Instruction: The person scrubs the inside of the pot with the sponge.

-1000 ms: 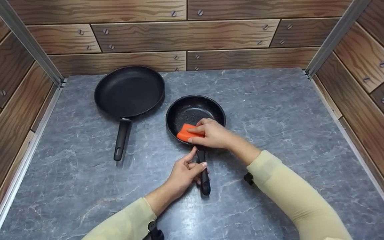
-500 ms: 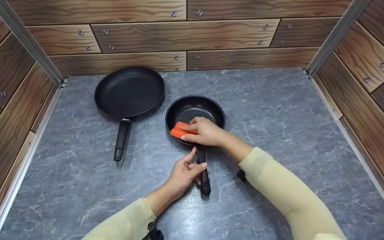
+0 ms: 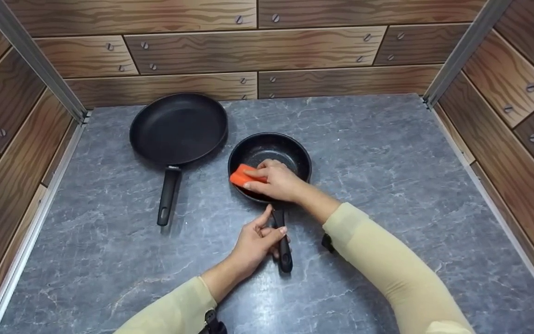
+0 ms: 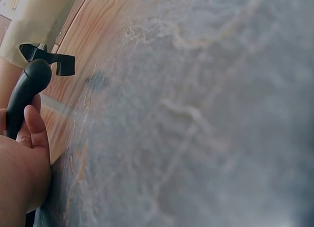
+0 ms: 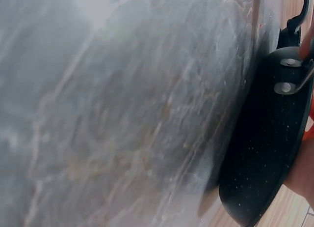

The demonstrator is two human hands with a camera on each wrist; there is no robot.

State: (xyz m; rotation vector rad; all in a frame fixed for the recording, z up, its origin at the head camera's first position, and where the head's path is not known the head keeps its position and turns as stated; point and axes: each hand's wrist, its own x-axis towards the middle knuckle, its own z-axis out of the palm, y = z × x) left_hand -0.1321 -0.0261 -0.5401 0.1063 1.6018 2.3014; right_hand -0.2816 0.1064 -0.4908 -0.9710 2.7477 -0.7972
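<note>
A small black frying pan [image 3: 267, 144] with a speckled inside sits at mid-table, its handle [image 3: 285, 255] pointing toward me. My left hand [image 3: 253, 241] grips that handle between thumb and fingers, the index finger stretched along it to the pan's rim. In the left wrist view the handle's rounded end [image 4: 37, 74] sticks out past the fingers. My right hand [image 3: 278, 180] pinches an orange sponge [image 3: 243, 175] against the pan's inner left side. From the right wrist, the pan's outer wall [image 5: 265, 138] hides most of the sponge and hand.
A larger black frying pan [image 3: 179, 130] lies at the back left, its handle [image 3: 168, 197] toward me. The grey marbled table [image 3: 378, 153] is bounded by wood-patterned walls [image 3: 257, 51] at the back and both sides.
My right hand has slid the sponge leftward and slightly away from me along the pan's inside. The left hand stays on the handle, and the pan has hardly moved.
</note>
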